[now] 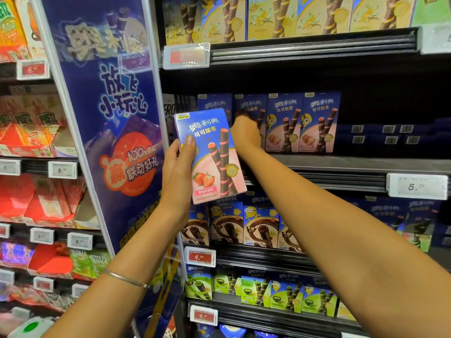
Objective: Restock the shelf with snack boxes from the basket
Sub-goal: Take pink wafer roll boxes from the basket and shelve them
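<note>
A bare right forearm (341, 228) crosses the lower right, and a thin bracelet (127, 279) circles the left wrist. Just in front of the shelf (341, 163), the left hand (178, 172) grips a strawberry box (212, 152) upright, thumb on its front. The right hand (245, 132) reaches onto the shelf, against the row (302, 123) of like boxes at the shelf's left. Its fingers are hidden, so whether it grips one cannot be told. A price tag (417, 186) sits on the shelf's front edge.
</note>
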### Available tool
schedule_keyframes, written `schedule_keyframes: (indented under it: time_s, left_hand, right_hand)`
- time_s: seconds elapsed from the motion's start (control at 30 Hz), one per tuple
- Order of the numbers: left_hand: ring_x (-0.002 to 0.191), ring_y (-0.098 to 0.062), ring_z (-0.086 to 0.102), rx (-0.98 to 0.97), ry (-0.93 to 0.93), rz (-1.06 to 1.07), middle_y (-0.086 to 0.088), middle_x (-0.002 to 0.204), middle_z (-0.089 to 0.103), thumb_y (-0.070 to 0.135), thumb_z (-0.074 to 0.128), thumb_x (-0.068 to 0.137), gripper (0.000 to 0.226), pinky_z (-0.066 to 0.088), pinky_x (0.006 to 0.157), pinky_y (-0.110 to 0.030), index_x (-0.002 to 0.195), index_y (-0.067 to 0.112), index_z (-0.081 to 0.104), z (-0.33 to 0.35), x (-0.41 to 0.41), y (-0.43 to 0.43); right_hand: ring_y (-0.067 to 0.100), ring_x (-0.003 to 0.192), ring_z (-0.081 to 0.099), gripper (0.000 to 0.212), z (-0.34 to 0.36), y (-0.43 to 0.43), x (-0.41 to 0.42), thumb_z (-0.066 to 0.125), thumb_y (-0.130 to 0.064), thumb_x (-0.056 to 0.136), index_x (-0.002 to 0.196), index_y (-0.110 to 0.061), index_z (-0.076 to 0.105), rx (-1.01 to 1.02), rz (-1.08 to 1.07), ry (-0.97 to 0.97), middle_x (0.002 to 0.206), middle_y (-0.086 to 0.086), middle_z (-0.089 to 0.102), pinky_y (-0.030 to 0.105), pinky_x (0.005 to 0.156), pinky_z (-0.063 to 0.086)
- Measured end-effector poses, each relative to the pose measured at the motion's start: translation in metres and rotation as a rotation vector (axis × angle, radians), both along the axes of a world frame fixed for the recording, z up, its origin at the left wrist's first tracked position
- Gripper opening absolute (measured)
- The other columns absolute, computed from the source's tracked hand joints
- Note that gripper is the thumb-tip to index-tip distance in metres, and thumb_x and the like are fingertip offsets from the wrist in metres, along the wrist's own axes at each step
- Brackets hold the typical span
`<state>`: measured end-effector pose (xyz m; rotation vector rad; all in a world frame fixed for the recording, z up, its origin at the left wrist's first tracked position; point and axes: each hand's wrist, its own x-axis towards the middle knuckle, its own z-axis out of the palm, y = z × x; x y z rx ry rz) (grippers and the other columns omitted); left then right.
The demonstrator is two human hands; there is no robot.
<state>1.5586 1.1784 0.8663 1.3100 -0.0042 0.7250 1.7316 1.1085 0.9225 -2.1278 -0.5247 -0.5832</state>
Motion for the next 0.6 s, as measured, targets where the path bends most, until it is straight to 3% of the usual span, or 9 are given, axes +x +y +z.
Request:
schedule_keyframes:
  time_s: [0.13,0.2,0.27,0.3,0.37,0.47,0.6]
  left_hand:
    - [0.12,-0.041,0.072,-0.014,0.008,-0.016,-0.018,0.133,0.072,0.05,0.054,0.108,0.057,0.053,0.107,-0.066,0.146,0.007,0.053,-0.002,0.001,0.0]
    - [0.12,-0.04,0.072,-0.024,0.008,-0.016,-0.016,0.133,0.073,0.053,0.056,0.106,0.06,0.053,0.108,-0.065,0.145,0.008,0.054,-0.003,0.001,0.001]
    - [0.122,-0.042,0.071,-0.04,0.008,-0.04,-0.017,0.134,0.072,0.058,0.057,0.096,0.071,0.053,0.108,-0.066,0.147,0.01,0.053,-0.003,-0.001,0.001]
    - [0.124,-0.043,0.07,-0.049,0.005,-0.055,-0.018,0.136,0.071,0.059,0.057,0.093,0.073,0.051,0.109,-0.067,0.148,0.01,0.053,-0.004,-0.001,0.001]
    - [0.124,-0.045,0.069,-0.067,-0.007,-0.078,-0.019,0.136,0.071,0.059,0.056,0.094,0.073,0.049,0.109,-0.071,0.148,0.011,0.053,-0.006,-0.002,-0.001]
    - [0.124,-0.048,0.067,-0.082,-0.018,-0.093,-0.021,0.136,0.071,0.06,0.06,0.095,0.074,0.048,0.109,-0.072,0.147,0.008,0.054,-0.006,-0.003,-0.004]
    - [0.122,-0.046,0.069,-0.067,-0.031,-0.089,-0.02,0.134,0.072,0.062,0.053,0.092,0.076,0.049,0.109,-0.071,0.145,0.008,0.058,0.0,-0.005,-0.01]
  right_hand:
    - [0.019,0.067,0.048,0.046,-0.003,-0.012,-0.007,0.072,-0.036,0.092,0.072,-0.014,0.038,0.101,0.04,0.065,0.079,0.002,0.049,0.031,0.054,0.037]
    - [0.02,0.074,0.053,0.039,-0.007,-0.02,-0.019,0.069,-0.039,0.093,0.082,-0.011,0.046,0.207,0.068,0.071,0.088,0.006,0.056,0.037,0.057,0.045]
    - [0.024,0.09,0.065,0.027,-0.013,-0.032,-0.037,0.063,-0.038,0.097,0.09,-0.012,0.059,0.363,0.162,0.077,0.099,0.008,0.067,0.045,0.078,0.057]
    - [0.024,0.092,0.069,0.025,-0.017,-0.04,-0.049,0.061,-0.038,0.099,0.089,-0.015,0.064,0.432,0.243,0.09,0.098,0.008,0.071,0.045,0.08,0.059]
    - [0.02,0.087,0.074,0.029,-0.023,-0.056,-0.075,0.058,-0.042,0.101,0.094,-0.015,0.068,0.495,0.42,0.158,0.094,0.007,0.074,0.036,0.07,0.061]
    - [0.017,0.09,0.075,0.039,-0.028,-0.077,-0.105,0.062,-0.053,0.095,0.103,-0.016,0.07,0.376,0.567,0.271,0.098,0.002,0.076,0.035,0.07,0.064]
    - [0.017,0.088,0.075,0.041,-0.028,-0.09,-0.118,0.075,-0.05,0.085,0.112,-0.02,0.067,0.147,0.503,0.234,0.102,0.002,0.074,0.041,0.074,0.063]
